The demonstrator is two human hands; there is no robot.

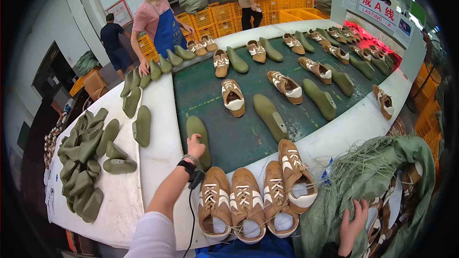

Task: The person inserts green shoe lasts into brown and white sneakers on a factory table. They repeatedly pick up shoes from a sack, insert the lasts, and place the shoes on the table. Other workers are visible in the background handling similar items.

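Observation:
My left hand grips a green shoe last at the near left corner of the dark green belt. My right hand is open, fingers apart, at the mouth of a green woven sack on the right. Brown and white sneakers show inside that sack. Between my arms, several brown sneakers with white stripes stand side by side on the white table edge; the leftmost sneaker is just below my left wrist. Another sneaker rests at the right end of this row, partly over its neighbour.
Sneakers and lasts alternate in rows along the belt, including a nearby last. A heap of green lasts covers part of the white table. Across it, a co-worker in a blue apron touches lasts. Orange crates stand behind; a cable hangs from my wrist.

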